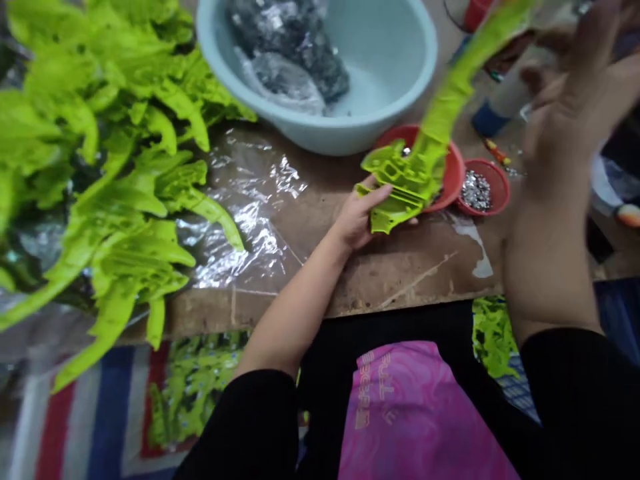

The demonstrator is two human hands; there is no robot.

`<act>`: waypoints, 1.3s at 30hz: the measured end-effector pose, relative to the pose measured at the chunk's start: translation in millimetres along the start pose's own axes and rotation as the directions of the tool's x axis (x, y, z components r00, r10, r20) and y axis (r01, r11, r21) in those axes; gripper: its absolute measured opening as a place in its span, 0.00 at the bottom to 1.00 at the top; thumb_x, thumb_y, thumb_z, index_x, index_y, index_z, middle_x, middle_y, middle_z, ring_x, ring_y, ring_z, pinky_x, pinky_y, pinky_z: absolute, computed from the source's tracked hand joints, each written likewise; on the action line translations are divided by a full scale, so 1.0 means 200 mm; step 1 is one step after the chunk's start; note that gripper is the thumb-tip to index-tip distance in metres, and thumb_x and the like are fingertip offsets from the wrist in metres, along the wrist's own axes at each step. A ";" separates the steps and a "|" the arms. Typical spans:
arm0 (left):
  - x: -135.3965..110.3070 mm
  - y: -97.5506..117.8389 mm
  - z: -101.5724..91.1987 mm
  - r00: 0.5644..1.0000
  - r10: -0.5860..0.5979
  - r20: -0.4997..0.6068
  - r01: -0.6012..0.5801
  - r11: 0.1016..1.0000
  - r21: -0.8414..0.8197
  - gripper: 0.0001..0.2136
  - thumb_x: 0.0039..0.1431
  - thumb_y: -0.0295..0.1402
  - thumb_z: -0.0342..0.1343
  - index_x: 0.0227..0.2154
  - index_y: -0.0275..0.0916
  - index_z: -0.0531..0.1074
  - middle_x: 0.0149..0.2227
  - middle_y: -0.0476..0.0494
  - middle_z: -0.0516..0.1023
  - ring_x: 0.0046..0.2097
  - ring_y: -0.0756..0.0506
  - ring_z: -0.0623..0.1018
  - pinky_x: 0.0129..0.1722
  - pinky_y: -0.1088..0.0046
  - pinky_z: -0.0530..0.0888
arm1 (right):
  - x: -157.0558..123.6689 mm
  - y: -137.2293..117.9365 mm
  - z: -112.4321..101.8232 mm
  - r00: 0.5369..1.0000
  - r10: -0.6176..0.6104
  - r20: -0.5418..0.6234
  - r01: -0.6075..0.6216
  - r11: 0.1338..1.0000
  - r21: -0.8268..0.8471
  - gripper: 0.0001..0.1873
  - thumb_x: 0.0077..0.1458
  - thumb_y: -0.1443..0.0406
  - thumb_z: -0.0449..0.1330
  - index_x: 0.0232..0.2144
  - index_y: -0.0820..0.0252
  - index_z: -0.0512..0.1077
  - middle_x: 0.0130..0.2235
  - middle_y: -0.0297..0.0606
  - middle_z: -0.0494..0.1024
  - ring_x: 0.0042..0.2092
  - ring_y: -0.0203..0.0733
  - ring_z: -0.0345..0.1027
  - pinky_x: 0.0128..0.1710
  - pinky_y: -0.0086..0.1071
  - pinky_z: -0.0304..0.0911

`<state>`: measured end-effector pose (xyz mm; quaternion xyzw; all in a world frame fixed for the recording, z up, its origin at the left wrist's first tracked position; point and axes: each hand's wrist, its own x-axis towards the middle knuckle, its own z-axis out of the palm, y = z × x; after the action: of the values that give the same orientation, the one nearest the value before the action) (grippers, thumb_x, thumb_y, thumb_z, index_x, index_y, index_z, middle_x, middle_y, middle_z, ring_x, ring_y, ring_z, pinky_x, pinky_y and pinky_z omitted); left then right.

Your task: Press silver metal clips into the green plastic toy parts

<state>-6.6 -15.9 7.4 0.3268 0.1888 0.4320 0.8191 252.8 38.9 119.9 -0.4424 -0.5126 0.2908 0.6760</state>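
Observation:
My left hand (361, 215) is closed on a lime-green plastic moulded part (407, 183), thumb across its ribbed inner side. A long curved arm of the part rises to the upper right and blurs near the top edge. Behind it stands a red bowl (454, 170), partly hidden, and beside that a smaller red bowl (477, 187) of shiny small metal pieces. My right hand (575, 93) is raised at the upper right, apart from the part's ribbed body. Motion smears its fingers, so whether it holds anything does not show.
Many similar green parts (125, 193) are heaped at the left on clear plastic film (245, 220). A light-blue basin (310, 133) holds bags of dark pieces (295, 60). More green parts lie in a striped bag (100, 407) below the table edge (400, 293).

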 end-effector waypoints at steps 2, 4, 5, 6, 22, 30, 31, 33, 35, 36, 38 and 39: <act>-0.01 0.02 -0.01 0.983 0.118 -0.141 -0.114 0.993 0.038 0.30 0.51 0.51 0.71 0.56 0.50 0.73 0.51 0.45 0.86 0.58 0.32 0.84 0.53 0.46 0.87 | -0.05 0.15 0.05 0.992 -0.059 -0.114 0.032 0.975 -0.221 0.12 0.73 0.67 0.47 0.35 0.49 0.51 0.38 0.24 0.76 0.31 0.29 0.70 0.29 0.25 0.60; -0.01 0.04 -0.02 0.967 0.181 -0.177 -0.169 0.982 0.083 0.27 0.52 0.53 0.68 0.53 0.51 0.74 0.51 0.45 0.86 0.63 0.32 0.81 0.59 0.44 0.84 | -0.12 0.26 0.09 0.971 0.168 0.171 -0.072 0.885 -0.460 0.20 0.58 0.73 0.65 0.30 0.51 0.57 0.29 0.26 0.74 0.30 0.34 0.69 0.33 0.29 0.63; -0.01 0.05 -0.02 0.966 0.205 -0.160 -0.189 0.976 0.108 0.26 0.52 0.54 0.68 0.52 0.51 0.75 0.51 0.44 0.86 0.66 0.31 0.79 0.62 0.43 0.82 | -0.17 0.29 0.11 0.882 0.332 0.333 -0.083 0.807 -0.585 0.22 0.49 0.76 0.70 0.27 0.53 0.60 0.28 0.27 0.74 0.30 0.36 0.69 0.36 0.31 0.64; 0.00 0.06 -0.02 0.965 0.227 -0.130 -0.210 0.969 0.129 0.25 0.53 0.54 0.67 0.52 0.51 0.75 0.52 0.43 0.85 0.67 0.32 0.78 0.64 0.42 0.81 | -0.20 0.31 0.12 0.777 0.446 0.444 -0.035 0.735 -0.677 0.22 0.43 0.79 0.71 0.25 0.55 0.63 0.27 0.29 0.75 0.32 0.38 0.69 0.39 0.33 0.64; 0.03 -0.06 0.02 0.925 0.354 -0.139 -0.331 0.929 0.165 0.24 0.55 0.40 0.72 0.47 0.51 0.63 0.48 0.51 0.77 0.55 0.43 0.83 0.64 0.54 0.79 | -0.53 0.28 0.13 0.960 0.265 0.090 -0.219 0.911 -0.350 0.21 0.48 0.67 0.67 0.32 0.51 0.56 0.36 0.31 0.79 0.41 0.44 0.79 0.50 0.45 0.77; 0.03 -0.10 0.04 0.906 0.414 -0.092 -0.376 0.885 0.275 0.27 0.53 0.46 0.74 0.49 0.50 0.65 0.48 0.49 0.75 0.61 0.37 0.81 0.62 0.52 0.78 | -0.65 0.22 0.23 0.965 0.185 0.187 -0.107 0.926 -0.362 0.18 0.57 0.60 0.68 0.35 0.50 0.60 0.41 0.33 0.80 0.48 0.47 0.78 0.55 0.50 0.77; 0.03 -0.10 0.05 0.907 0.409 -0.101 -0.368 0.886 0.282 0.28 0.52 0.47 0.74 0.49 0.50 0.64 0.48 0.49 0.75 0.61 0.37 0.80 0.63 0.52 0.78 | -0.65 0.21 0.24 0.970 0.164 0.179 -0.084 0.919 -0.386 0.17 0.58 0.61 0.67 0.35 0.50 0.59 0.41 0.33 0.80 0.49 0.47 0.78 0.56 0.50 0.76; 0.03 -0.11 0.05 0.906 0.406 -0.124 -0.358 0.887 0.292 0.29 0.52 0.49 0.75 0.49 0.50 0.64 0.48 0.49 0.74 0.63 0.36 0.79 0.64 0.51 0.76 | -0.64 0.19 0.24 0.989 0.091 0.120 -0.030 0.901 -0.433 0.15 0.60 0.64 0.64 0.34 0.50 0.57 0.42 0.34 0.80 0.49 0.46 0.78 0.57 0.49 0.74; 0.03 -0.10 0.06 0.897 0.413 -0.156 -0.353 0.884 0.307 0.30 0.52 0.50 0.74 0.49 0.49 0.62 0.48 0.49 0.74 0.63 0.37 0.78 0.64 0.52 0.76 | -0.60 0.20 0.22 1.000 -0.019 0.021 0.026 0.900 -0.434 0.16 0.58 0.70 0.60 0.33 0.50 0.54 0.42 0.34 0.79 0.51 0.44 0.79 0.56 0.44 0.73; 0.03 -0.10 0.06 0.891 0.418 -0.174 -0.351 0.880 0.319 0.30 0.52 0.50 0.74 0.48 0.49 0.61 0.48 0.49 0.73 0.62 0.37 0.78 0.64 0.53 0.76 | -0.57 0.22 0.19 0.999 -0.053 -0.013 0.043 0.908 -0.417 0.16 0.57 0.73 0.58 0.33 0.50 0.54 0.42 0.35 0.79 0.51 0.43 0.79 0.55 0.42 0.73; 0.03 -0.09 0.06 0.883 0.424 -0.200 -0.341 0.873 0.349 0.31 0.51 0.52 0.73 0.48 0.49 0.61 0.48 0.49 0.73 0.60 0.38 0.79 0.62 0.55 0.77 | -0.52 0.26 0.14 0.999 -0.038 -0.023 0.026 0.921 -0.389 0.18 0.55 0.76 0.56 0.32 0.49 0.53 0.38 0.35 0.77 0.51 0.42 0.80 0.53 0.39 0.73; 0.03 -0.09 0.06 0.882 0.424 -0.205 -0.335 0.871 0.359 0.31 0.51 0.52 0.73 0.48 0.49 0.60 0.48 0.49 0.73 0.60 0.38 0.78 0.61 0.55 0.77 | -0.50 0.29 0.11 1.000 0.000 -0.006 -0.002 0.921 -0.389 0.19 0.55 0.77 0.56 0.32 0.48 0.53 0.36 0.34 0.75 0.50 0.43 0.81 0.53 0.38 0.73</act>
<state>14.1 -23.6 3.1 0.4196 0.2993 0.5916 0.6200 204.5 -12.9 26.9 -0.5688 -0.5578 0.1824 0.5763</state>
